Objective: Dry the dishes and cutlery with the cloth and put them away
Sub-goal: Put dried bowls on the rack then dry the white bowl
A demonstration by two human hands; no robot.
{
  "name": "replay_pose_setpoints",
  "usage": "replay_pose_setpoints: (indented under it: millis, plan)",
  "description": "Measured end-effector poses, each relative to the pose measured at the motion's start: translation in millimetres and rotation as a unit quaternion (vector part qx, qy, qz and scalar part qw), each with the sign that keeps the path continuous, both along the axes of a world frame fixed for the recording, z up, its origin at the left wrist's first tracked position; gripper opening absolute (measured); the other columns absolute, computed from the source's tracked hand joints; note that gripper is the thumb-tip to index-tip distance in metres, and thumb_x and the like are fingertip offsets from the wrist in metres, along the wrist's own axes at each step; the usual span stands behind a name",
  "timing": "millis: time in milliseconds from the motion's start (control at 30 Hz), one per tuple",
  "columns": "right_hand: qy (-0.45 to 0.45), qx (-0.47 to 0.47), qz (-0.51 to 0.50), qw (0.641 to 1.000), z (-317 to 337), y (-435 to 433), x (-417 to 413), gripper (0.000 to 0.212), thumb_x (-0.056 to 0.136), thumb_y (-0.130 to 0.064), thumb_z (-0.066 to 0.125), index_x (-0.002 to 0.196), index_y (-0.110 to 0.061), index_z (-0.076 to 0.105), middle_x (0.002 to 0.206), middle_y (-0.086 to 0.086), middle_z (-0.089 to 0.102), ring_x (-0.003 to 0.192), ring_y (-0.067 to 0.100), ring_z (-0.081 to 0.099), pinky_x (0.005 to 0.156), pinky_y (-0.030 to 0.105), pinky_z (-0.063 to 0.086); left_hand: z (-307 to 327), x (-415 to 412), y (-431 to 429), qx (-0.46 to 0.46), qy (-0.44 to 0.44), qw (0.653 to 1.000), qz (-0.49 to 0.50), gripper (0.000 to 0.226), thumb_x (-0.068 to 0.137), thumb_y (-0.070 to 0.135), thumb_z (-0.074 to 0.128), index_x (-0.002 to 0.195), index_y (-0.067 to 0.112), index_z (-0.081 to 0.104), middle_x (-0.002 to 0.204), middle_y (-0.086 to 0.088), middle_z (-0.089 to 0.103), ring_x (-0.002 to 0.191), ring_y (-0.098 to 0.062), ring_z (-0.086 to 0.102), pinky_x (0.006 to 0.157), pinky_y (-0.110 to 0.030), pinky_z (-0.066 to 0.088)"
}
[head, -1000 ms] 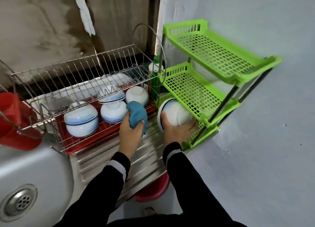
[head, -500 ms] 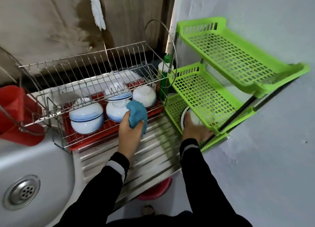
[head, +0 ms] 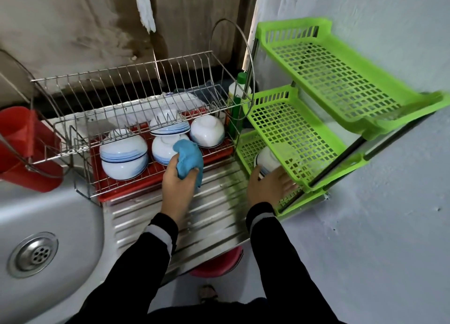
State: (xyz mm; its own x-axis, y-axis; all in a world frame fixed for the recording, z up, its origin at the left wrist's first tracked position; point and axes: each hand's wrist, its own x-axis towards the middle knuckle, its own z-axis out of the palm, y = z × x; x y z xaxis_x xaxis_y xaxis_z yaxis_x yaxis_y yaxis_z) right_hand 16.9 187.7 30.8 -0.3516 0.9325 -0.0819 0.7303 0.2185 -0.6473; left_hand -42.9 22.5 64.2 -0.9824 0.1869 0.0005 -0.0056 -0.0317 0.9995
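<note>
A steel bench (head: 214, 216) runs along a stained wall. Its sink (head: 60, 226) is at the near left, and its ribbed draining part ends at the right edge, where a green shelf (head: 304, 129) stands against a pale blue wall. Over the ribs the left hand (head: 179, 187) grips a bunched blue cloth (head: 188, 159), its fingers curled round it. At the right edge the right hand (head: 267, 187) reaches into the shelf's lowest tier (head: 249, 142). Its fingers (head: 288, 186) are spread and fairly straight against the near side of a white bowl (head: 266, 160) tucked under the middle tier. That bowl looks put away, though I cannot tell how it sits. Toward the bench's rear edge a wire rack (head: 136, 90) on a red tray (head: 121, 189) holds four more bowls, rims down. The middle bowl (head: 162, 151) lies straight beyond the cloth, touching it or nearly so, with another stacked above it. The left bowl (head: 124, 155) and right bowl (head: 207, 131) flank them. The middle bowl is probably next. It sits just ahead of the left hand, but that hand is full, so the free right hand would have to come leftward across the bench. Being round, the bowl has no long axis to favour.
</note>
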Motion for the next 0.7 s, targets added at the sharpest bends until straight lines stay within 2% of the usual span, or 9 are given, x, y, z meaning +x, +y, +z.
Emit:
replay_pose_setpoints:
  millis: [133, 200, 267, 400, 567, 700]
  plan:
    - [0.055, 0.051, 0.085, 0.994, -12.5, -18.2, -3.0, 0.074, 0.097, -0.038, 0.053, 0.156, -0.007, 0.02, 0.162, 0.018, 0.018, 0.15, 0.039, 0.008, 0.121, 0.05, 0.001, -2.3, 3.4, -5.8, 0.0, 0.018, 1.0, 0.0, 0.034, 0.092, -0.008, 0.056, 0.109, 0.021, 0.059, 0.096, 0.004, 0.065, 0.082, 0.002, 0.061, 0.075, -0.013, 0.049]
    - [0.07, 0.077, 0.135, 0.985, -15.5, -26.9, -4.5, 0.074, 0.093, -0.044, 0.045, 0.154, -0.007, 0.027, 0.161, 0.015, 0.024, 0.15, 0.038, 0.009, 0.121, 0.054, 0.008, -2.5, 6.3, -8.7, 0.008, 0.017, 1.0, 0.009, 0.038, 0.093, -0.008, 0.055, 0.114, 0.024, 0.057, 0.102, 0.007, 0.065, 0.087, 0.005, 0.062, 0.08, -0.015, 0.05]
    - [0.08, 0.08, 0.173, 0.978, -18.7, -35.4, -6.4, 0.076, 0.088, -0.048, 0.037, 0.149, -0.003, 0.036, 0.155, 0.019, 0.033, 0.148, 0.04, 0.019, 0.119, 0.056, 0.017, -2.9, 9.6, -12.6, 0.011, 0.012, 1.0, 0.018, 0.042, 0.094, -0.007, 0.055, 0.116, 0.028, 0.056, 0.107, 0.008, 0.066, 0.093, 0.004, 0.063, 0.083, -0.016, 0.05]
    - [0.09, 0.094, 0.255, 0.958, -25.8, -54.6, -6.3, 0.067, 0.088, -0.043, 0.041, 0.141, -0.002, 0.047, 0.141, 0.023, 0.048, 0.132, 0.043, 0.041, 0.112, 0.056, 0.032, -1.5, 17.6, -26.6, 0.001, -0.001, 0.999, 0.041, 0.043, 0.095, -0.004, 0.055, 0.128, 0.022, 0.05, 0.116, 0.006, 0.063, 0.097, 0.006, 0.062, 0.089, -0.015, 0.049]
    - [0.081, 0.096, 0.349, 0.929, -27.0, -86.1, -4.1, 0.064, 0.087, -0.04, 0.042, 0.138, -0.002, 0.051, 0.139, 0.021, 0.052, 0.131, 0.043, 0.043, 0.111, 0.057, 0.033, -1.2, 27.9, -59.7, -0.011, -0.021, 0.996, 0.09, 0.041, 0.094, 0.0, 0.058, 0.129, 0.022, 0.053, 0.115, 0.008, 0.065, 0.096, 0.006, 0.062, 0.088, -0.013, 0.05]
    - [0.093, 0.091, 0.399, 0.908, -26.7, -122.5, -0.3, 0.064, 0.086, -0.04, 0.043, 0.136, -0.001, 0.054, 0.135, 0.02, 0.056, 0.128, 0.044, 0.047, 0.109, 0.059, 0.037, -3.1, 43.3, -101.4, -0.013, -0.035, 0.989, 0.143, 0.039, 0.094, -0.001, 0.058, 0.125, 0.022, 0.054, 0.113, 0.006, 0.067, 0.103, -0.008, 0.063, 0.093, -0.025, 0.051]
